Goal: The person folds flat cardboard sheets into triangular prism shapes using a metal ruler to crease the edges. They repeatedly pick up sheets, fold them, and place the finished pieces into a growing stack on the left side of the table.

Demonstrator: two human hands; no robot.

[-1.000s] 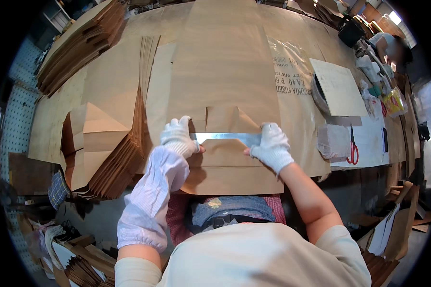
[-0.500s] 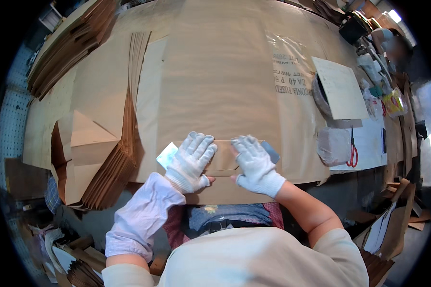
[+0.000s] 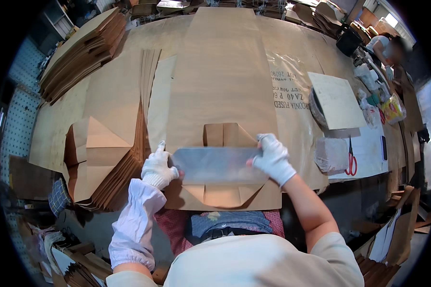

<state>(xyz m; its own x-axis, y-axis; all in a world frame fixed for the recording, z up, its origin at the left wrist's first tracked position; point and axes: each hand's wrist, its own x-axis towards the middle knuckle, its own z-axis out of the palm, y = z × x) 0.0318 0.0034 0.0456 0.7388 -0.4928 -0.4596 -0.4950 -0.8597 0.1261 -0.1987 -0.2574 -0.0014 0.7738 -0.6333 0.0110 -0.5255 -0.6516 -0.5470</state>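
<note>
On the wooden counter (image 3: 146, 36), the flat metal plate (image 3: 218, 165) spans crosswise over the folded near end of a long paper sheet (image 3: 220, 86), its long axis running from hand to hand. The left hand (image 3: 158, 168) clasps the plate's left end, the right hand (image 3: 274, 159) its right, neither nearer, forearms slanting inward; a folded paper stack (image 3: 112, 179) lies left of it.

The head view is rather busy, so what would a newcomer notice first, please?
Probably the grey plate, held at its ends by the left hand and right hand over the long brown paper. Next might come the folded stack at near left and the red-handled scissors at right.
</note>
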